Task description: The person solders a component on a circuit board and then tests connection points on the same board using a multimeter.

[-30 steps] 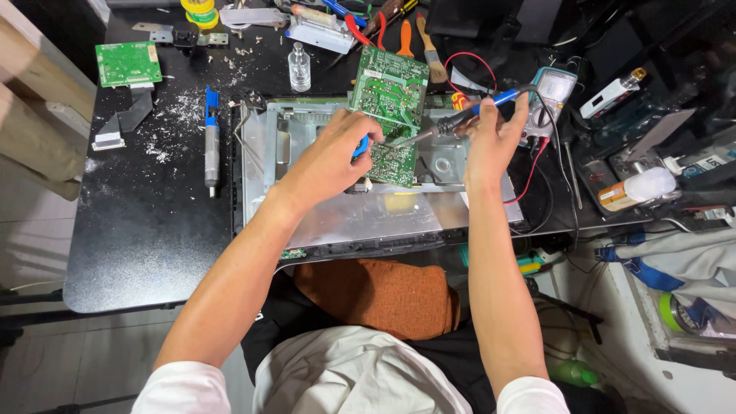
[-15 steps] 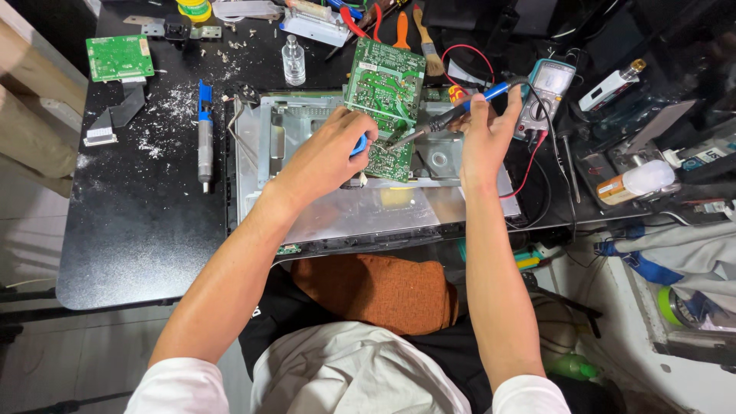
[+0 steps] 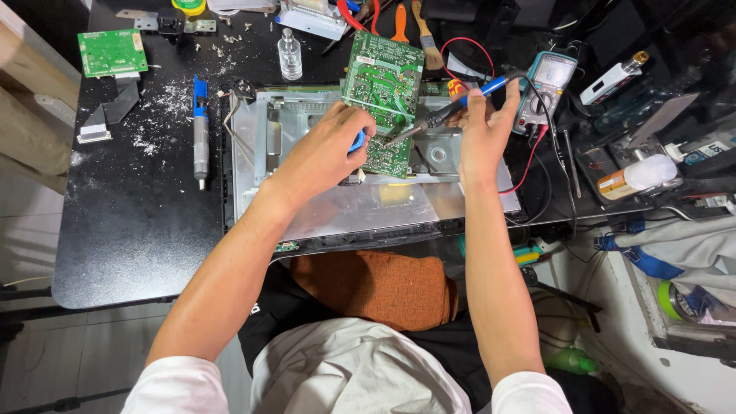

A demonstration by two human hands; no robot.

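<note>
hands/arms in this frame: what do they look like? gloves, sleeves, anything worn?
Both arms are bare from the short white sleeves of a T-shirt down to the fingers. No gloves on the left hand or the right hand. No watch, ring, wrist strap or cable shows on either arm.

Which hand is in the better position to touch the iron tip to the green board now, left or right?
Right, most likely. The right hand grips the soldering iron, whose tip already points at the green circuit board. The left hand rests on the board with a small blue thing.
</note>
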